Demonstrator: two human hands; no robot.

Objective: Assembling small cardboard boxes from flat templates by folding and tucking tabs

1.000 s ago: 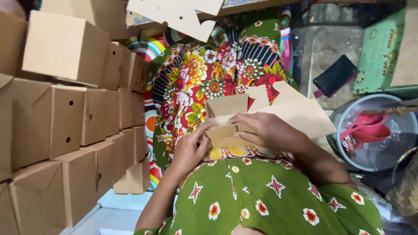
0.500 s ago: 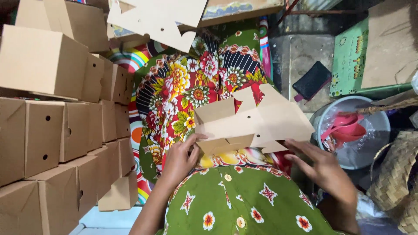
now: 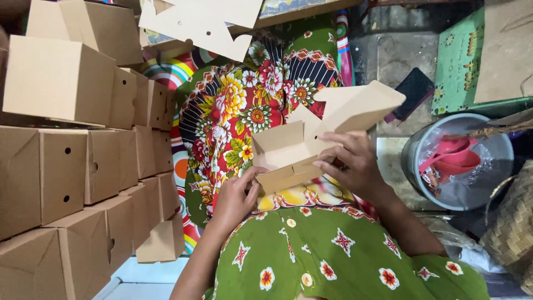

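A person in a green flowered garment (image 3: 333, 261) folds a half-formed cardboard box (image 3: 311, 144) held over the lap, above a bright floral cloth (image 3: 239, 111). The left hand (image 3: 236, 197) pinches the near left corner of the box, fingers (image 3: 256, 175) curled against the lower flap. The right hand (image 3: 352, 164) grips the box from the right, its fingers (image 3: 333, 153) closed over the folded panel, while a broad flap (image 3: 361, 105) of the same piece rises up and away to the far right.

To the left, a wall of finished brown boxes (image 3: 61, 161) stands stacked in rows, several with small round holes in their sides; it crowds close against the left forearm. One more box (image 3: 161, 241) sits low at the foot of the stack, just beside the left elbow. At the far edge, flat cut cardboard blanks (image 3: 200, 22) hang over the floral cloth.

On the right, a round grey basin (image 3: 461, 161) with a clear plastic lining holds a pink scoop-like item (image 3: 452, 158). A dark flat rectangle, possibly a phone (image 3: 413, 89), lies on the floor beyond the raised flap. A green patterned board (image 3: 461, 61) with a brown sheet (image 3: 508, 50) on it lies at the far right, and a woven basket (image 3: 513, 228) fills the near right corner, just beside the basin.
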